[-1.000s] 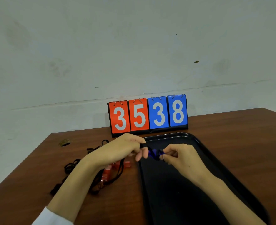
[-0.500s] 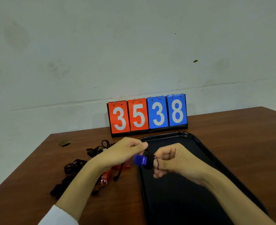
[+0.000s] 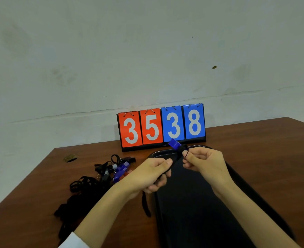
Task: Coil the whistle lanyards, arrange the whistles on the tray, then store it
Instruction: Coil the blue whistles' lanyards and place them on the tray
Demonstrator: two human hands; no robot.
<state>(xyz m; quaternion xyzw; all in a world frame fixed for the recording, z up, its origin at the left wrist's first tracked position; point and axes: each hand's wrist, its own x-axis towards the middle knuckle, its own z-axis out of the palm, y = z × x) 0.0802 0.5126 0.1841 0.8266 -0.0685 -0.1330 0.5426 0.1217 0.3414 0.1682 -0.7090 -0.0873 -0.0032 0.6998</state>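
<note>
Head view shows the blue whistle (image 3: 174, 144) lifted in the air over the far end of the tray (image 3: 192, 212), and in the picture it overlaps the lower edge of the scoreboard (image 3: 161, 127). The whistle is tilted, with its free end pointing up and to the left. The right hand (image 3: 206, 163) pinches the thin black cord just beside the whistle between thumb and forefinger, and the other fingers are curled in.

From this point the black lanyard (image 3: 174, 161) runs down and to the left into the left hand (image 3: 147, 174). The fingers of the left hand are closed around the strap. A loose loop of the strap hangs below this hand, over the left rim of the tray. Both hands are close together but do not touch.

The tray is black and lies flat on the brown wooden table (image 3: 264, 149), with its long side running away from the person. I see nothing lying on its visible part.

To the left of the tray, on the table, is a heap of other whistles (image 3: 120, 170) with tangled black straps (image 3: 83, 183). One is blue, one is black, and something orange shows under them.

The scoreboard stands at the far edge of the table and shows 35 in orange and 38 in blue. Behind it is a pale wall (image 3: 147, 51). A white sleeve (image 3: 72, 240) covers the left forearm at the bottom edge.
</note>
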